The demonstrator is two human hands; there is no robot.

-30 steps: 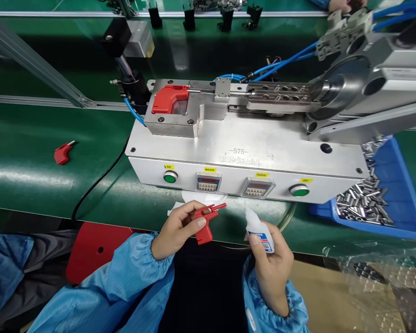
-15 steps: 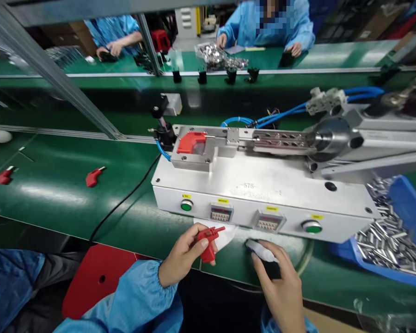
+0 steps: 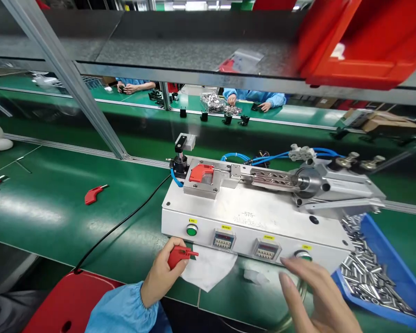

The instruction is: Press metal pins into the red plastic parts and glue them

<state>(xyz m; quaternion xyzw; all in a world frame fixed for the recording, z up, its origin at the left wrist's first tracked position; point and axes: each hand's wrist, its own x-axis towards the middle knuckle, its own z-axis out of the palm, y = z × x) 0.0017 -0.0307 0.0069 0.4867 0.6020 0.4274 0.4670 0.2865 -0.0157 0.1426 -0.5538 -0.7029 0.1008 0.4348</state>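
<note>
My left hand is closed round a red pistol-shaped plastic part, its thin red tip pointing right. My right hand is open with nothing in it, fingers apart. It is in front of the right-hand green button of a bench press machine and partly covers it; I cannot tell whether it touches. A small whitish wad lies on the bench between my hands. Another red pistol-shaped part sits in the machine's metal fixture, a thin rod meeting its right end.
A white sheet lies before the machine. To the right, a blue bin holds many metal tubes. Red parts and a black cable lie left. Overhead are a shelf and red bin. People work opposite.
My right hand has let go of the whitish wad and moved right, opening. My left hand, still holding the red part, has shifted left and down. The view has tilted up, showing the shelf.
</note>
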